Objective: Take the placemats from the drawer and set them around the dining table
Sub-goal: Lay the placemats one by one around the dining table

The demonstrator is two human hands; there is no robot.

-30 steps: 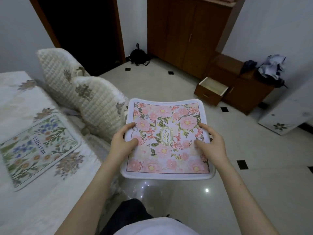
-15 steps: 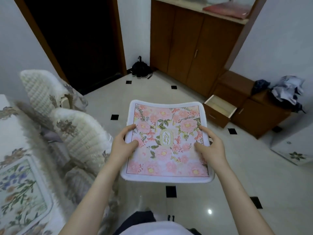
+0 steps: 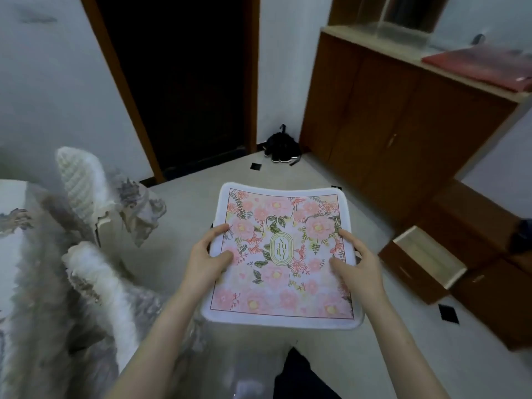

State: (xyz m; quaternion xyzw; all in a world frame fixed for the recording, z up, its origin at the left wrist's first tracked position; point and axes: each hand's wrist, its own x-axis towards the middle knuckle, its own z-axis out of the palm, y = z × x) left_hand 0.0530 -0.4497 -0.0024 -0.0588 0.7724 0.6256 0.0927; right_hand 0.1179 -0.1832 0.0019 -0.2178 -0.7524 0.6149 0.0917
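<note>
Placemat (image 3: pixel 283 254) — pink floral, white-edged

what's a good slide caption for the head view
Both hands, left hand and right hand, hold a pink floral placemat flat, open drawer at right.

- Pretty clearly someone's home, dining area by the look of it.
- Dining chairs (image 3: pixel 86 203) in quilted cream covers stand by a cloth-covered table (image 3: pixel 11 214) on the left.
- Wooden cabinet (image 3: pixel 388 125) along the wall, low unit with an open drawer (image 3: pixel 426 260).
- Glossy tiled floor (image 3: pixel 187 208), dark doorway (image 3: pixel 184 82), shoes (image 3: pixel 283 145) left in the corner.
</note>
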